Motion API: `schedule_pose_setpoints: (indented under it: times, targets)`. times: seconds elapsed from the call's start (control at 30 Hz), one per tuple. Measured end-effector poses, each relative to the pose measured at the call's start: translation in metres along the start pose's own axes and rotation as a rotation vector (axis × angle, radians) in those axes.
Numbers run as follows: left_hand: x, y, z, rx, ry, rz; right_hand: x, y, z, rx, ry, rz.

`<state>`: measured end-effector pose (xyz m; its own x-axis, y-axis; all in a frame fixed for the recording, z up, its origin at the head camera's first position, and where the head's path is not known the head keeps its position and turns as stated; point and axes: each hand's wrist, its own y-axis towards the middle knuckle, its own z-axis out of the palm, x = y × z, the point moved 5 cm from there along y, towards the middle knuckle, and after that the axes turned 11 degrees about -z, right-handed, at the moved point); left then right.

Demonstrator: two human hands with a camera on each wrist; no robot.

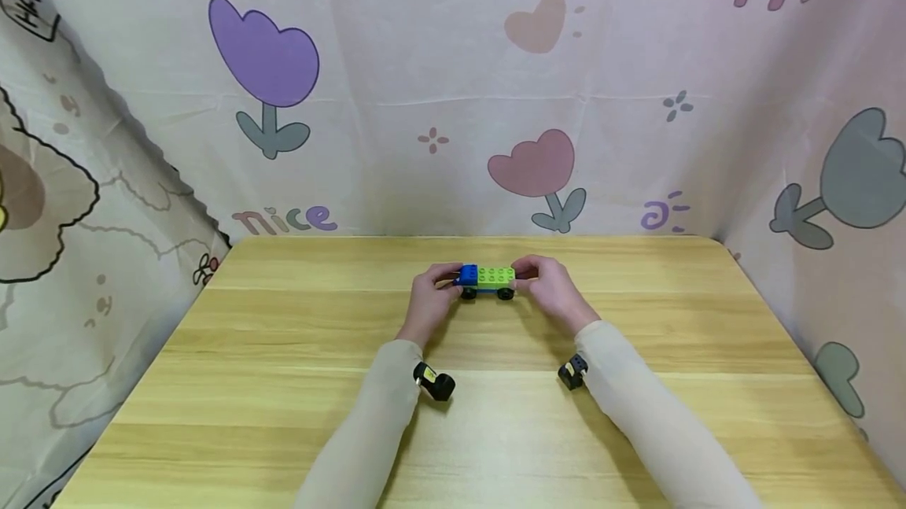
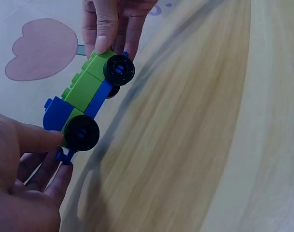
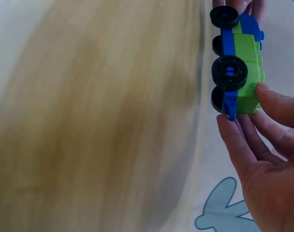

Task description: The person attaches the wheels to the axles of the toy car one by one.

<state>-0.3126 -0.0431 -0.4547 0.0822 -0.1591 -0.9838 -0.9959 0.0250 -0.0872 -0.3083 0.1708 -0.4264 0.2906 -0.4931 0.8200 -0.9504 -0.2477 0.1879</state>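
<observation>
Between both hands is a toy truck (image 1: 495,278) built from blocks, with a blue front, a lime green studded body and black wheels (image 2: 81,133). My left hand (image 1: 433,300) pinches its blue front end, thumb by the front wheel and fingers at the small blue hitch (image 2: 64,155). At the green rear end, my right hand (image 1: 555,290) grips with the thumb on the green block (image 3: 248,96) and a fingertip under the blue base. The truck is level in the head view, wheels down, close over the table.
The wooden table (image 1: 283,399) spreads out in front and to both sides. Behind it hangs a cloth (image 1: 425,45) printed with flowers, and more cloth encloses the left and right sides. A black wrist camera (image 1: 434,381) sits on each sleeve.
</observation>
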Motion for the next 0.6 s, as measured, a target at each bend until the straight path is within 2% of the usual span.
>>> schedule_pose_setpoints:
  times: [0.43,0.57,0.6]
  targets:
    - [0.0061,0.0042,-0.0003,0.027,0.024,-0.073,-0.0086,0.0034,0.0051,0.023,0.013,0.004]
    - [0.0066,0.0028,-0.0005,0.039,0.020,-0.099,-0.0074,0.0020,0.0055,0.030,0.017,0.015]
    - [0.0019,-0.0011,-0.0006,0.051,0.015,-0.104,-0.0075,0.0016,0.0055,0.033,0.017,0.017]
